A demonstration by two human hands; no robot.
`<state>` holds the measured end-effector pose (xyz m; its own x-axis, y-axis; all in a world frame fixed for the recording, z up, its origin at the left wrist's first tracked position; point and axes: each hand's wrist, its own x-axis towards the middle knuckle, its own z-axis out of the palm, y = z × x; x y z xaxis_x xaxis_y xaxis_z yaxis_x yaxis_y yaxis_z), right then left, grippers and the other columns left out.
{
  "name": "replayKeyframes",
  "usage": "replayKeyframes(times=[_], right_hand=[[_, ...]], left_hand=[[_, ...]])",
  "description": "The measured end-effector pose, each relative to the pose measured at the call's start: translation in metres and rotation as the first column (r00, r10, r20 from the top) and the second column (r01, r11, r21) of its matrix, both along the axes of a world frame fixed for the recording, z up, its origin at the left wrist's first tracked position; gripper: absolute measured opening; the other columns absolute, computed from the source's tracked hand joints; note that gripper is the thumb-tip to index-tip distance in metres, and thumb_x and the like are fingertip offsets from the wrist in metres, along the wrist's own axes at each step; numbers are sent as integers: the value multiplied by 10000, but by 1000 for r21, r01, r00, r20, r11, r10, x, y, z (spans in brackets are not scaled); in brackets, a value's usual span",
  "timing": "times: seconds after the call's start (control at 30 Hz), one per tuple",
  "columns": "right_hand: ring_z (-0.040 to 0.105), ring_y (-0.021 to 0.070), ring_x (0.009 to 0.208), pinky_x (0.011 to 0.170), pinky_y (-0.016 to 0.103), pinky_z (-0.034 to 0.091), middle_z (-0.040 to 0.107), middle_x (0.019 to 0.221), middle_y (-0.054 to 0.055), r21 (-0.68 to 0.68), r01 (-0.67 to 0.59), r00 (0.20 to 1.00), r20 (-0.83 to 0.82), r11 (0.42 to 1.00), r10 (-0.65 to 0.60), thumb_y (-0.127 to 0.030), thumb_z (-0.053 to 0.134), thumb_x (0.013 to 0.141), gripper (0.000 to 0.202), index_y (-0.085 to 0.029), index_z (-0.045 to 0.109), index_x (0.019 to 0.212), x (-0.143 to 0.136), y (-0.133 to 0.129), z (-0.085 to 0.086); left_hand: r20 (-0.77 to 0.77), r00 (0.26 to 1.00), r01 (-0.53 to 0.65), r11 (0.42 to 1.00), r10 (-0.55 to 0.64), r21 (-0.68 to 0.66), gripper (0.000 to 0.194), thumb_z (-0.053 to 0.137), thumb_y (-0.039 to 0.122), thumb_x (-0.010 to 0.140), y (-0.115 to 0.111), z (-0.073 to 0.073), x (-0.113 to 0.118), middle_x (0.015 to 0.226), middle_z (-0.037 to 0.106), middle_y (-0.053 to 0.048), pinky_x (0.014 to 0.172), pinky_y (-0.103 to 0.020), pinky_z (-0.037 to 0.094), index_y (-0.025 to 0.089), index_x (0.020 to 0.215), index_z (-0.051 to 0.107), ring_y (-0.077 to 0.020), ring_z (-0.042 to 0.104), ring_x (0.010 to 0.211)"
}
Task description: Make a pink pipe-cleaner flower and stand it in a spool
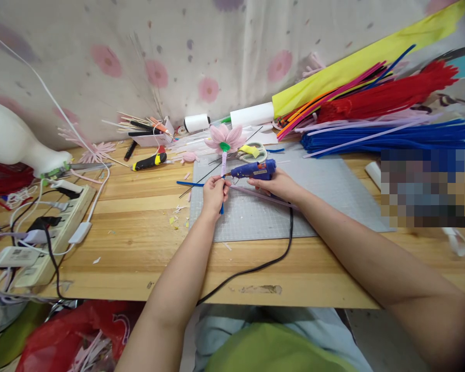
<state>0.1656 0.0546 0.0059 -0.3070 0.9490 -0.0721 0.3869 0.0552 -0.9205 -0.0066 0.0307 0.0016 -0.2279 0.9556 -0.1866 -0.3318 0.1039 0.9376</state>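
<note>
My left hand (215, 195) is closed round the stem of a pink pipe-cleaner flower (225, 138), which stands upright with a green base under its petals. Pale lilac wrapping covers the upper stem, and a bit of blue shows below my fingers. In my right hand (277, 185) is a blue hot glue gun (253, 169), its nozzle pointing left at the stem just above my left fingers. Whether the tip touches the stem I cannot tell. A lilac pipe cleaner (261, 196) runs from near my left hand to the right, under the gun.
Beneath my hands lies a grey cutting mat (333, 196). Scissors (259, 153) and a yellow-black utility knife (149, 161) lie behind. Blue pipe cleaners (391, 137) are piled at back right. A power strip (75, 206) stands left, and the gun's black cord (251, 269) crosses the front edge.
</note>
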Motion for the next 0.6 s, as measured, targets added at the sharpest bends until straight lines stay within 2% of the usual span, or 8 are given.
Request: replayKeyframes(times=[0.23,0.6], right_hand=[[427,94,472,479,236,345,526,517,-11,15,-21,1000,7,1000,21,-542,625,642,422,-153,623,805,-1,-2,4],[424,93,483,484,235,334,534,537,-10,44,-16,997,77,999,12,-579,614,629,446,-157,621,776,0,1,0]], left_hand=[[-10,1000,-6,1000,6,0,124,506,130,708,0,-1,1,553,545,52,317,-135,177,174,770,408,-17,344,352],[-40,999,-1,1000,2,15,123,507,147,711,0,-3,1,549,558,47,307,-132,181,171,784,411,-21,347,349]])
